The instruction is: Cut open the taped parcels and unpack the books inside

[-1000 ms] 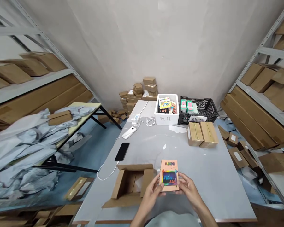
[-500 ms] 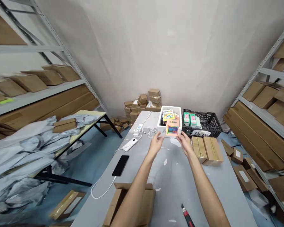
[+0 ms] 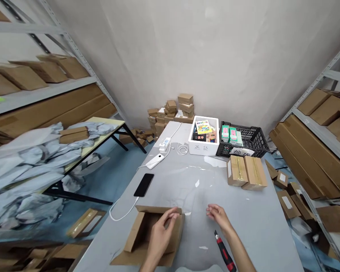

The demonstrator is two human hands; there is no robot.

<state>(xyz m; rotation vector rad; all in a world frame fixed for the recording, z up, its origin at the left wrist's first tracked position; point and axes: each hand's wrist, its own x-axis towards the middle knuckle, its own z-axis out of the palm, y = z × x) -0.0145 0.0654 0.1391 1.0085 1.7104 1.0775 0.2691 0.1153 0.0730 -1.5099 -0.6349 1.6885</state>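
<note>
My left hand is over the right side of an open cardboard box, its thumb and fingers curled together; whether anything small is between them cannot be made out. My right hand hovers over the grey table with fingers loosely bent apart and nothing in it. Just below it lies a red and black utility knife. At the far end, a white foam box holds booklets and small packages, a yellow booklet among them.
Beside the foam box stands a black crate with green-white boxes. Two taped cartons sit before it. A phone, white cable and power strip lie left. Grey bags cover a side table; shelves flank both sides.
Both hands have drawn back from the foam box toward the near end of the table. The colourful card they held there is no longer in view between them. The view has tilted down.
</note>
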